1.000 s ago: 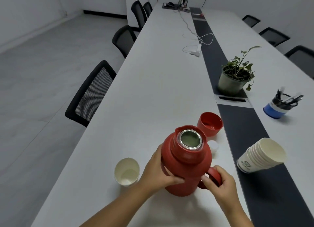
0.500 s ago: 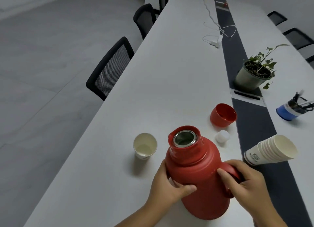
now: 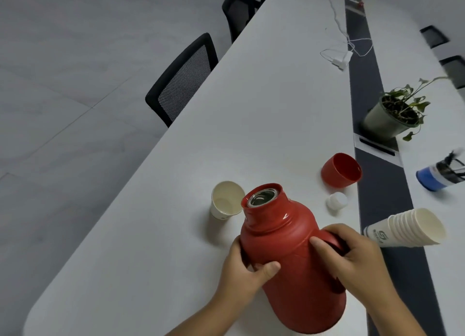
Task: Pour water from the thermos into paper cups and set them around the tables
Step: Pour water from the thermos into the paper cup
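Note:
The red thermos is uncapped and tilted to the upper left, its steel mouth right beside the rim of a white paper cup that stands upright on the white table. My left hand grips the thermos body from the left, thumb across the front. My right hand holds the red handle on the thermos's right side. A stack of paper cups lies on its side to the right. The red lid cup and a small white stopper sit behind the thermos.
A dark strip runs down the table's middle, with a potted plant on it. A blue pen holder stands at the right. White cables and a charger lie farther back. Black mesh chairs line the table's left edge.
The thermos has been lifted and tipped toward the paper cup, so its mouth now sits beside the cup's rim. Both hands kept their hold. The view has shifted downward and left.

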The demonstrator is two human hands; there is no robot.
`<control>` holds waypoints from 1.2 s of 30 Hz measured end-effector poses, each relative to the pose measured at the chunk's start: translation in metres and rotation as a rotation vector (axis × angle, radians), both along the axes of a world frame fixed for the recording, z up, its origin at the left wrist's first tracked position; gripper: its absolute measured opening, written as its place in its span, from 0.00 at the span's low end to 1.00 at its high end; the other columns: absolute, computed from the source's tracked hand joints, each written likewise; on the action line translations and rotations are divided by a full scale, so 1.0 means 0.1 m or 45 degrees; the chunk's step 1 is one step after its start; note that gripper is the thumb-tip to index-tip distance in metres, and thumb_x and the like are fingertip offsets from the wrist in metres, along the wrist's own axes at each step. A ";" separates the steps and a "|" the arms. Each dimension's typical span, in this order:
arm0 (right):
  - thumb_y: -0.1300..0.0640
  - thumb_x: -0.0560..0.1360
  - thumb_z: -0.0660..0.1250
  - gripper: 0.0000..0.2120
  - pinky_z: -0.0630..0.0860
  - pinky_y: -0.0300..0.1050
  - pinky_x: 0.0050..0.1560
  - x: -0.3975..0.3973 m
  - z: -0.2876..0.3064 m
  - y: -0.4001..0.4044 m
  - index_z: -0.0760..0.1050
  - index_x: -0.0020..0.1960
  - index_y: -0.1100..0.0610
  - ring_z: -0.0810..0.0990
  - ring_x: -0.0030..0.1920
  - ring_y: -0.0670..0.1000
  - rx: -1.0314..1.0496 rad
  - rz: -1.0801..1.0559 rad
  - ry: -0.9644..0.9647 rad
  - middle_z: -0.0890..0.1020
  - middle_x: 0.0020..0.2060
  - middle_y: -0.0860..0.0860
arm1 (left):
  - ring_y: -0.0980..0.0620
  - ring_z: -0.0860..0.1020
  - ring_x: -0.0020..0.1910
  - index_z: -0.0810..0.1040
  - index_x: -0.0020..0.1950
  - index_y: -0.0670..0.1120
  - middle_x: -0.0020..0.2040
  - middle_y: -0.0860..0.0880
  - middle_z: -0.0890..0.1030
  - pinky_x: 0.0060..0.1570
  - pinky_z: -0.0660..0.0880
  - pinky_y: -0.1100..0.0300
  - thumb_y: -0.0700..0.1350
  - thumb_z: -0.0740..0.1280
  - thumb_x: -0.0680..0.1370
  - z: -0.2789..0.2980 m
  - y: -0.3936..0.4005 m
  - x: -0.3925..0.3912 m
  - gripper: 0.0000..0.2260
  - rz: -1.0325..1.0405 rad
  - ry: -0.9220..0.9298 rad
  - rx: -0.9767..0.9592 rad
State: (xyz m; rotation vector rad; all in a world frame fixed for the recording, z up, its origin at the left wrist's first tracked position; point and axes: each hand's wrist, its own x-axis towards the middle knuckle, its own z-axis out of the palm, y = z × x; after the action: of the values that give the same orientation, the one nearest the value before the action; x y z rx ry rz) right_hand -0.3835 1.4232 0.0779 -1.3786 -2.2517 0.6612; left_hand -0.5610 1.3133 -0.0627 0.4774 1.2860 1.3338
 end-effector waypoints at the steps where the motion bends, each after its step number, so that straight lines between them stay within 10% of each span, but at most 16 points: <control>1: 0.60 0.74 0.82 0.18 0.80 0.38 0.38 -0.01 0.00 0.02 0.81 0.45 0.37 0.84 0.37 0.44 -0.001 0.005 -0.013 0.85 0.35 0.39 | 0.51 0.85 0.64 0.74 0.73 0.50 0.64 0.50 0.86 0.63 0.83 0.52 0.49 0.87 0.68 -0.01 0.01 0.01 0.38 0.008 -0.027 0.001; 36: 0.49 0.74 0.81 0.09 0.82 0.47 0.43 -0.11 -0.06 0.26 0.82 0.46 0.40 0.84 0.40 0.41 -0.041 -0.039 -0.240 0.84 0.37 0.36 | 0.46 0.86 0.63 0.75 0.71 0.45 0.64 0.46 0.87 0.64 0.83 0.49 0.44 0.85 0.72 -0.23 0.11 0.13 0.32 0.136 -0.219 0.014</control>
State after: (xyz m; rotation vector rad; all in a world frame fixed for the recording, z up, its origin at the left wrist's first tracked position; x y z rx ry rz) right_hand -0.3942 1.4489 0.0720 -1.5462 -2.3675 0.5812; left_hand -0.5480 1.3240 -0.0861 0.2978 1.1756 1.4391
